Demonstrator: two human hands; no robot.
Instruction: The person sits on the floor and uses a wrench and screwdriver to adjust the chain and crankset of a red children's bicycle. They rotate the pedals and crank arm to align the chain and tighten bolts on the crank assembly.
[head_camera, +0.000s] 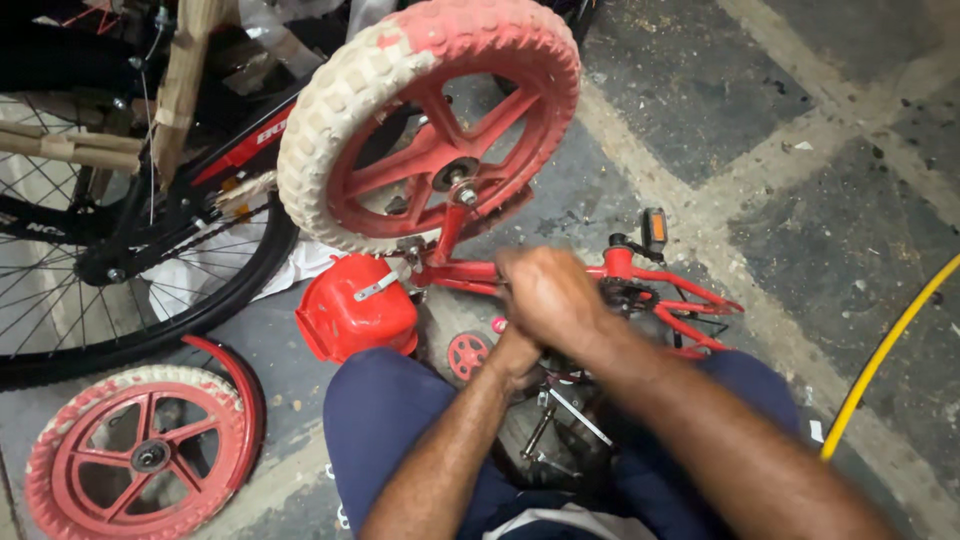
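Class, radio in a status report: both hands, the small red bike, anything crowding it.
Right hand over left hand, both on red bike frame; grip hidden. Wheel raised. Loose wheel, black bike close by.

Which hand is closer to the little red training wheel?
Left. The left hand sits just right of the small red wheel; the right hand is above it, farther off.

Bike repair shop: loose wheel (140, 455), bikes (130, 190) crowded on concrete floor (800, 200).
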